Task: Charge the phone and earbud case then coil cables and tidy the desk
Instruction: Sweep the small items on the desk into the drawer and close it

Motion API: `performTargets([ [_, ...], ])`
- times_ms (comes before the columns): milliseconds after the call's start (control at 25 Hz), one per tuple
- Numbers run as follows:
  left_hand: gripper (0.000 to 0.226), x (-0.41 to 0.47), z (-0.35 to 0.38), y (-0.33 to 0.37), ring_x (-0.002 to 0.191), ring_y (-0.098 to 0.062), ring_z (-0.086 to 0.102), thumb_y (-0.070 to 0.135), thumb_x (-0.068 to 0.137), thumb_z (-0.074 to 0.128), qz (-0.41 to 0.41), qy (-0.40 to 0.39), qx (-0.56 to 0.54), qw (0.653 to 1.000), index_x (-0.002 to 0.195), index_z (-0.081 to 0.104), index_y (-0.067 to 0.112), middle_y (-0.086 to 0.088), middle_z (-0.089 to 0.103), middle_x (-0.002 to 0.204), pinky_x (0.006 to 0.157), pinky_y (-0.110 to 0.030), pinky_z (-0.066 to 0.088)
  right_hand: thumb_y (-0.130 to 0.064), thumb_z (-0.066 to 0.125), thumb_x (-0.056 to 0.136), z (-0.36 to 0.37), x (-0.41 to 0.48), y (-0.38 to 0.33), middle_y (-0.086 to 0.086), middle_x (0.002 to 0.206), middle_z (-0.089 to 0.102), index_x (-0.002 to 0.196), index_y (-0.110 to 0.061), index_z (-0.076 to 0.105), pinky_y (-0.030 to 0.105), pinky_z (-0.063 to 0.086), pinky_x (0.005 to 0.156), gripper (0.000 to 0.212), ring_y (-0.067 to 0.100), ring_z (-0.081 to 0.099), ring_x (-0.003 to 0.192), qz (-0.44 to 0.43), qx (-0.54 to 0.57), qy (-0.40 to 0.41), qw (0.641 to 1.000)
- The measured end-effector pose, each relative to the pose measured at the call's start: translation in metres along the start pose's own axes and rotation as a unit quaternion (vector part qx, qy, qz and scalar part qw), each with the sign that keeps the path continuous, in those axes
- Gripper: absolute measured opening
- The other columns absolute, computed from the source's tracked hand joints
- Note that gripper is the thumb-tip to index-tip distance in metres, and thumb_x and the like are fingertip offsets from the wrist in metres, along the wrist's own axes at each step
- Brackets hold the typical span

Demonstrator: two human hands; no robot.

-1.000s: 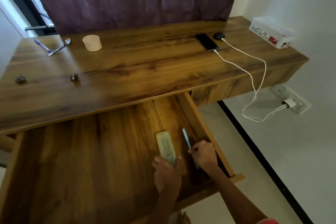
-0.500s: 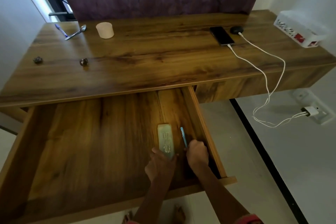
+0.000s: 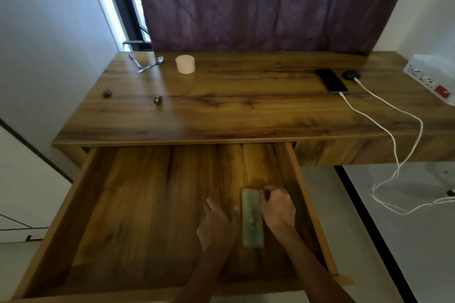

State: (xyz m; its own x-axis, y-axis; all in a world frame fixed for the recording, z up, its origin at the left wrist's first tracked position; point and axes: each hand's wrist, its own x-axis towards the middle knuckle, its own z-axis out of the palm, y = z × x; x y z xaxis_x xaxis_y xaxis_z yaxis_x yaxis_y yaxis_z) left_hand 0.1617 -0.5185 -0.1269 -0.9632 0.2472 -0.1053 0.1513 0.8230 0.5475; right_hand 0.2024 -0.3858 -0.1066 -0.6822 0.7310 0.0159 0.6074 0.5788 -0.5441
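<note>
Reaching into the open drawer (image 3: 147,204), both hands sit at about 5 o'clock in the view, on either side of a flat greenish block (image 3: 252,220) that lies lengthwise on the drawer floor. The left hand (image 3: 218,226) rests flat at the block's 9 o'clock side, fingers straight and holding nothing. The right hand (image 3: 278,209) is at the block's 2 o'clock corner with its fingers curled. I cannot tell whether they pinch anything.

On the worktop (image 3: 246,110), the phone (image 3: 331,80) lies dark-screened at 2 o'clock, with the earbud case (image 3: 351,74) just beside it toward 3 o'clock. Each has a plug in it, and the white cables (image 3: 364,115) run off the front edge and hang uncoiled toward 4 o'clock. A white basket (image 3: 430,76) stands at the 3 o'clock end. At 10 o'clock are a pale cup (image 3: 185,64), a spoon (image 3: 151,66) and a blue pen (image 3: 134,60), with two small dark objects (image 3: 158,100) nearer the front.
</note>
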Motion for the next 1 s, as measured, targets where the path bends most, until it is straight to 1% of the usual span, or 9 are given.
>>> performTargets([
  [120,0.055,0.047,-0.049,-0.014,0.094,-0.024,0.061,0.049,0.087,0.049,-0.002,0.058,-0.042,0.997,0.124,0.032,0.012,-0.007,0.058,0.113,0.073,-0.037,0.050,-0.024,0.049,0.093,0.010,0.023,-0.058,0.004,0.110,0.064,0.109,-0.014,0.064,0.024,0.044,0.078,0.024,0.017,0.058,0.102,-0.055,0.020,0.019,0.998],
  [200,0.045,0.077,-0.084,-0.021,0.101,-0.025,0.058,0.042,0.087,0.052,0.005,0.110,-0.042,0.993,0.118,0.037,0.013,-0.006,0.055,0.115,0.070,-0.035,0.046,-0.024,0.049,0.093,0.018,0.039,-0.096,0.004,0.111,0.063,0.109,-0.013,0.064,0.025,0.043,0.081,0.024,0.019,0.057,0.105,-0.082,0.045,0.025,0.995],
  [400,0.045,0.178,-0.175,-0.071,0.096,-0.024,0.058,0.031,0.087,0.058,0.063,0.184,0.025,0.981,0.120,0.042,0.005,-0.013,0.057,0.111,0.069,-0.030,0.051,-0.026,0.049,0.094,0.060,0.091,-0.217,0.007,0.116,0.059,0.112,-0.010,0.062,0.031,0.040,0.093,0.028,0.023,0.051,0.111,-0.134,0.090,0.008,0.987],
  [480,0.047,0.226,-0.206,-0.093,0.090,-0.026,0.060,0.030,0.086,0.059,0.072,0.170,0.049,0.981,0.121,0.042,0.002,-0.016,0.059,0.106,0.068,-0.031,0.049,-0.026,0.049,0.093,0.083,0.116,-0.263,0.009,0.123,0.056,0.118,-0.010,0.058,0.030,0.036,0.097,0.031,0.025,0.047,0.118,-0.136,0.088,-0.008,0.987],
  [560,0.049,0.276,-0.227,-0.112,0.094,-0.028,0.058,0.029,0.086,0.056,0.064,0.149,0.068,0.984,0.123,0.038,0.002,-0.017,0.057,0.110,0.070,-0.033,0.049,-0.025,0.052,0.092,0.107,0.140,-0.302,0.011,0.136,0.049,0.126,-0.009,0.052,0.026,0.028,0.102,0.037,0.024,0.040,0.128,-0.132,0.090,-0.028,0.987],
  [680,0.050,0.340,-0.242,-0.136,0.117,-0.033,0.045,0.021,0.088,0.053,0.066,0.114,0.071,0.989,0.130,0.034,0.003,-0.019,0.044,0.132,0.093,-0.040,0.041,-0.020,0.054,0.092,0.137,0.166,-0.332,0.010,0.153,0.024,0.138,-0.010,0.039,0.026,0.021,0.110,0.050,0.023,0.023,0.141,-0.133,0.083,-0.061,0.986],
  [800,0.058,0.391,-0.242,-0.157,0.133,-0.031,0.030,0.008,0.088,0.052,0.097,0.074,0.059,0.991,0.142,0.030,0.013,-0.012,0.026,0.151,0.105,-0.037,0.031,-0.016,0.050,0.094,0.163,0.184,-0.345,0.008,0.158,-0.006,0.145,-0.017,0.026,0.031,0.017,0.113,0.057,0.027,0.009,0.144,-0.120,0.076,-0.094,0.985],
  [920,0.059,0.429,-0.234,-0.174,0.142,-0.030,0.015,0.006,0.091,0.047,0.097,0.039,0.045,0.994,0.145,0.026,0.018,-0.009,0.015,0.156,0.111,-0.037,0.023,-0.005,0.044,0.095,0.186,0.196,-0.346,0.008,0.158,-0.001,0.146,-0.017,0.025,0.031,0.025,0.111,0.056,0.026,0.020,0.141,-0.116,0.024,-0.096,0.988],
  [1000,0.058,0.445,-0.228,-0.183,0.144,-0.030,0.009,0.010,0.093,0.045,0.103,0.034,0.031,0.994,0.146,0.024,0.018,-0.007,0.012,0.157,0.114,-0.038,0.017,0.009,0.043,0.089,0.198,0.197,-0.345,0.006,0.158,0.002,0.146,-0.014,0.025,0.034,0.034,0.109,0.064,0.023,0.028,0.139,-0.112,-0.019,-0.078,0.990],
])
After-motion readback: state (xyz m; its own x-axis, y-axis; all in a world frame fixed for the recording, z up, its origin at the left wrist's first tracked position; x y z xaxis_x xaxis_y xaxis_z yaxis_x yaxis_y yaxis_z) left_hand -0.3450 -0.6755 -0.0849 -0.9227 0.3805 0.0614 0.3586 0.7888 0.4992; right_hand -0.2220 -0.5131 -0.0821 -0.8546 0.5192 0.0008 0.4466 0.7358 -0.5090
